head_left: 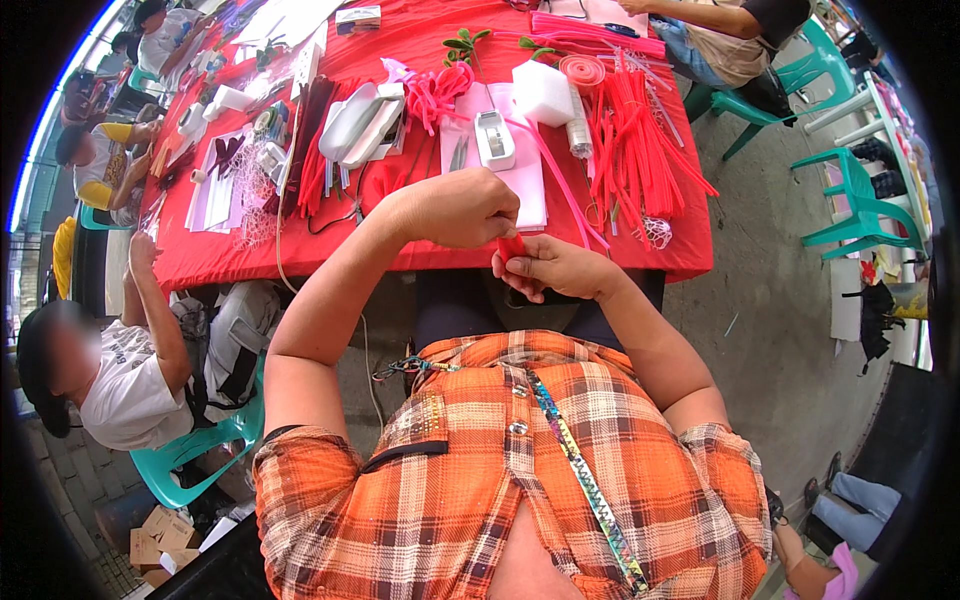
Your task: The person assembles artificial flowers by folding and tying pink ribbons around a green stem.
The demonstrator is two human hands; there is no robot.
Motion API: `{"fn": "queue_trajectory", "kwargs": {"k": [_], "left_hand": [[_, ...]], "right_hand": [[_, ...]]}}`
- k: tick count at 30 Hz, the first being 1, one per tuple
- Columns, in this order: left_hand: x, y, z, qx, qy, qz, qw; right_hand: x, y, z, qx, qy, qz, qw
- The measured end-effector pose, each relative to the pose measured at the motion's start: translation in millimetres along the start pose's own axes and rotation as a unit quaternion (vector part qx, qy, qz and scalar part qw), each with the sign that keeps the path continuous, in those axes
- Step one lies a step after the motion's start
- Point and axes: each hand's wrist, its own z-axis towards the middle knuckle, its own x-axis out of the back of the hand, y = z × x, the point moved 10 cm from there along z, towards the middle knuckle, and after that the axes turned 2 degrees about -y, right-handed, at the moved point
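red and smooth-looking, the small piece (511,247) we are handling is short and narrow, its far end hidden; it sits between our two hands, over the table's near edge. our right hand (545,268) pinches it between thumb and fingers, while our left hand (462,208) is curled above its upper end, and we cannot tell whether those fingers grip it. before us, red cloth (675,240) carries a white tape dispenser (494,140), pink sheets (533,205), a white foam block (543,93) and bright red strips (640,150). around us, green chairs (862,210) stand on grey floor (715,320).
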Motion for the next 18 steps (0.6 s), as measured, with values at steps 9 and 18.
{"fn": "queue_trajectory", "kwargs": {"k": [9,18], "left_hand": [[13,-8,-2,0.015,0.069,-0.010,0.997],[9,-29,-14,0.091,0.178,-0.217,0.955]], "right_hand": [[12,4,5,0.025,0.047,0.165,0.985],[13,-5,6,0.091,0.043,0.193,0.976]]}}
